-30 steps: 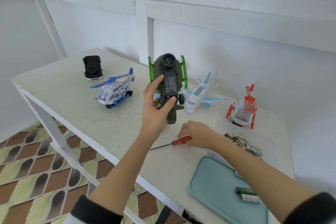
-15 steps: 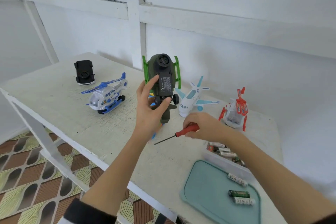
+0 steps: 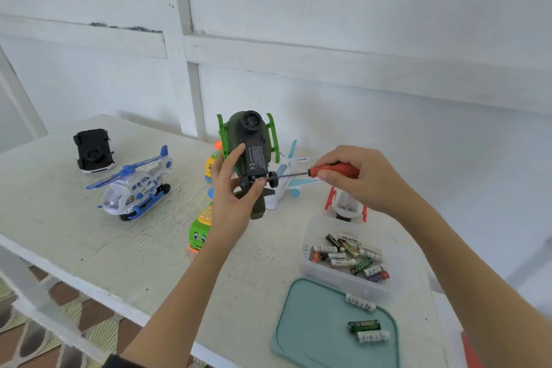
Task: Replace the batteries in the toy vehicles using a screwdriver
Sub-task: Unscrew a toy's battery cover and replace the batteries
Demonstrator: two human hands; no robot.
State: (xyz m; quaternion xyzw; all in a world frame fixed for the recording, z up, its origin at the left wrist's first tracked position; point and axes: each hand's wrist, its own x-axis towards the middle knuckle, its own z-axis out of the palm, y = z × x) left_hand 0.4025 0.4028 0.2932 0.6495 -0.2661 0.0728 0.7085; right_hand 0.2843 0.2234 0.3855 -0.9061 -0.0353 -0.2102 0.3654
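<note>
My left hand [image 3: 231,188] grips a dark green toy helicopter [image 3: 249,146] upright above the table, its black underside with the printed label turned toward me. My right hand [image 3: 363,178] holds a red-handled screwdriver [image 3: 334,171] level. The screwdriver's thin shaft points left, and its tip lies at the lower end of the toy's black panel, beside my left thumb. A clear plastic box [image 3: 310,266] of several batteries stands below my right hand. Three loose batteries [image 3: 366,330] lie on a teal lid [image 3: 313,326] at the near right.
On the white table [image 3: 89,242] stand a blue-white helicopter [image 3: 134,185], an overturned black car [image 3: 93,150], a white airplane [image 3: 288,176], a red-white helicopter [image 3: 346,203] and a green-yellow toy [image 3: 200,227] behind my left forearm. The table's front edge runs diagonally below my arms.
My right hand lifted the screwdriver off the table and brought it up level, its tip now at the toy's underside. My left hand has kept hold of the green helicopter.
</note>
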